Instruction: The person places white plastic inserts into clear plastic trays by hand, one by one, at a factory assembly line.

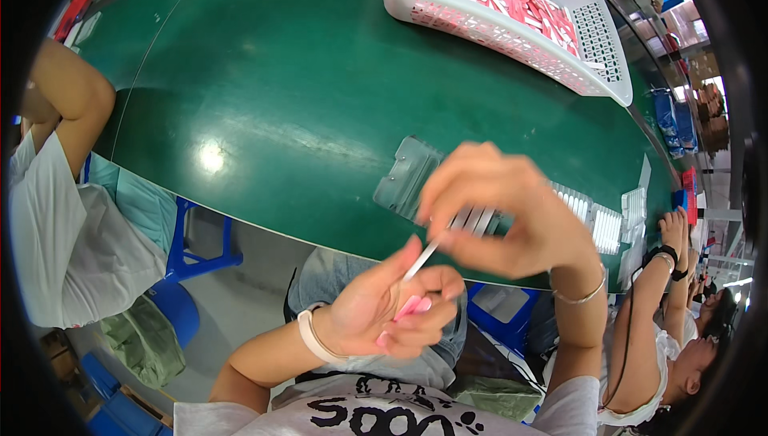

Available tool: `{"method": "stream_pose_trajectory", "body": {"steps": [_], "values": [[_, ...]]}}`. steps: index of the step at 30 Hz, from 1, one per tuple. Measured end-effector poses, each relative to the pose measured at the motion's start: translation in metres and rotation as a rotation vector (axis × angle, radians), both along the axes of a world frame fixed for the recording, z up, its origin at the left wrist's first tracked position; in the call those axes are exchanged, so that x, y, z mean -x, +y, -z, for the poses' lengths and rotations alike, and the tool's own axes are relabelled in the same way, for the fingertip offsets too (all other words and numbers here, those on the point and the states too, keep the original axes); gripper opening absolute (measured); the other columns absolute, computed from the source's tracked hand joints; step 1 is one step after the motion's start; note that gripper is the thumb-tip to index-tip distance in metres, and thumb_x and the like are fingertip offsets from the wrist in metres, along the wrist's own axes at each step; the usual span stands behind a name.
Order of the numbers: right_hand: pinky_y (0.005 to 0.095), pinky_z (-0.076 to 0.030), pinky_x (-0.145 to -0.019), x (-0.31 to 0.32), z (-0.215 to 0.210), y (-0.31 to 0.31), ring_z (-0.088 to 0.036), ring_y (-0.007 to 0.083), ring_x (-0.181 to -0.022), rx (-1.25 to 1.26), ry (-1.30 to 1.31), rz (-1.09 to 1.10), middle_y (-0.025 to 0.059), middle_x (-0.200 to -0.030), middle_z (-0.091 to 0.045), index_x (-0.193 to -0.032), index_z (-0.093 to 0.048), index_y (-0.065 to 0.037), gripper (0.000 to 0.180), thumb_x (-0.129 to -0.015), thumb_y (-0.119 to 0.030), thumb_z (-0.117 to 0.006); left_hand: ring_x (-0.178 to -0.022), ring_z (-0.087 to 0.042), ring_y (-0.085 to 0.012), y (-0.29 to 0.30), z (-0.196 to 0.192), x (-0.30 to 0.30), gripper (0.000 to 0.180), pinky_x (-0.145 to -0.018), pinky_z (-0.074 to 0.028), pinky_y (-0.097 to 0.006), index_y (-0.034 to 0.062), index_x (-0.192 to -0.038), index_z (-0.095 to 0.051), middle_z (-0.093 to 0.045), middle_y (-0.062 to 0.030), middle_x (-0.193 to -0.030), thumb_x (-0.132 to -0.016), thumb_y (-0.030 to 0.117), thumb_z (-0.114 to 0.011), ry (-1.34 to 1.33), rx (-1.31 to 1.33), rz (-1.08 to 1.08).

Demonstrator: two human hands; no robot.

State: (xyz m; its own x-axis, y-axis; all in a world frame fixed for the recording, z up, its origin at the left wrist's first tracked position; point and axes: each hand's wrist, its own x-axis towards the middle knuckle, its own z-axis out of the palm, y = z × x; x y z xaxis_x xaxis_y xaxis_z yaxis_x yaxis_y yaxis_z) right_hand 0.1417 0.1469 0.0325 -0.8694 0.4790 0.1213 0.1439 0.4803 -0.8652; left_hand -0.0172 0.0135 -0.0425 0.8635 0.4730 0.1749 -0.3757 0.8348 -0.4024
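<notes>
My left hand (396,304), palm up above my lap, is closed around a few small pink pieces (412,306). From its thumb and fingers a thin white strip (420,262) sticks up toward my right hand (504,212). The right fingertips, slightly blurred, pinch the strip's upper end. Just beyond and partly behind the right hand, an opened clear plastic case (406,170) lies at the table's near edge. Several white strips (474,220) lie side by side in its nearer part; the right hand hides some of that.
A white perforated basket (512,28) full of pink and white strips stands at the far right of the green table (264,76). Filled clear cases (606,228) lie to my right. Co-workers sit on both sides, one bare arm (76,92) on the left. Blue stools (200,244) stand below.
</notes>
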Motion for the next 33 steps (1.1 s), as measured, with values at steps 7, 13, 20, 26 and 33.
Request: {"method": "stream_pose_trajectory", "body": {"steps": [7,13,20,26,33], "values": [[0.0349,-0.048,-0.069,-0.004,0.015,0.023,-0.059,0.0264,-0.077,-0.119,-0.405,0.443,0.009,-0.081,-0.06,-0.074,-0.064,-0.002,0.015,-0.072,-0.015,-0.072,-0.06,-0.033,-0.0117,0.005,-0.013,0.008,0.073,-0.049,-0.03,-0.022,0.016,-0.13,-0.046,-0.044,-0.0076,-0.09,-0.092,0.071,-0.017,0.489,-0.043,-0.352],[0.0359,-0.042,-0.078,-0.004,0.016,0.018,-0.058,0.0248,-0.084,-0.026,-0.475,0.477,0.01,-0.087,-0.058,-0.085,-0.061,-0.002,0.042,-0.07,-0.038,-0.079,-0.066,-0.035,-0.0147,0.003,-0.014,0.01,0.074,-0.053,-0.031,-0.025,0.0188,-0.132,-0.045,-0.046,-0.01,-0.103,-0.091,0.073,-0.017,0.446,0.003,-0.44],[0.0362,-0.034,-0.083,-0.004,0.02,0.0,-0.055,0.0241,-0.095,-0.13,-0.489,0.516,0.008,-0.094,-0.057,-0.092,-0.06,-0.006,0.046,-0.071,-0.043,-0.078,-0.067,-0.035,-0.0155,-0.001,-0.015,0.01,0.075,-0.053,-0.031,-0.024,0.0229,-0.136,-0.04,-0.048,-0.0109,-0.108,-0.089,0.075,-0.011,0.607,-0.153,-0.595],[0.03,-0.041,-0.075,0.003,0.013,-0.015,-0.051,0.0175,-0.078,-0.341,-0.386,0.554,0.0042,-0.089,-0.056,-0.09,-0.063,-0.006,0.035,-0.07,-0.028,-0.081,-0.066,-0.035,-0.0158,-0.006,-0.011,0.012,0.076,-0.052,-0.029,-0.024,0.0259,-0.137,-0.036,-0.048,-0.0119,-0.11,-0.088,0.076,-0.008,0.688,-0.232,-0.632],[0.0324,-0.043,-0.069,0.009,-0.009,-0.054,-0.053,0.0221,-0.081,0.172,-0.265,0.115,0.0071,-0.082,-0.052,-0.082,-0.066,-0.002,0.015,-0.076,-0.014,-0.072,-0.067,-0.039,-0.0135,-0.01,-0.021,0.008,0.079,-0.053,-0.029,-0.023,0.0217,-0.14,-0.021,-0.049,-0.0126,-0.108,-0.086,0.078,-0.005,1.054,-0.469,-0.502]]}}
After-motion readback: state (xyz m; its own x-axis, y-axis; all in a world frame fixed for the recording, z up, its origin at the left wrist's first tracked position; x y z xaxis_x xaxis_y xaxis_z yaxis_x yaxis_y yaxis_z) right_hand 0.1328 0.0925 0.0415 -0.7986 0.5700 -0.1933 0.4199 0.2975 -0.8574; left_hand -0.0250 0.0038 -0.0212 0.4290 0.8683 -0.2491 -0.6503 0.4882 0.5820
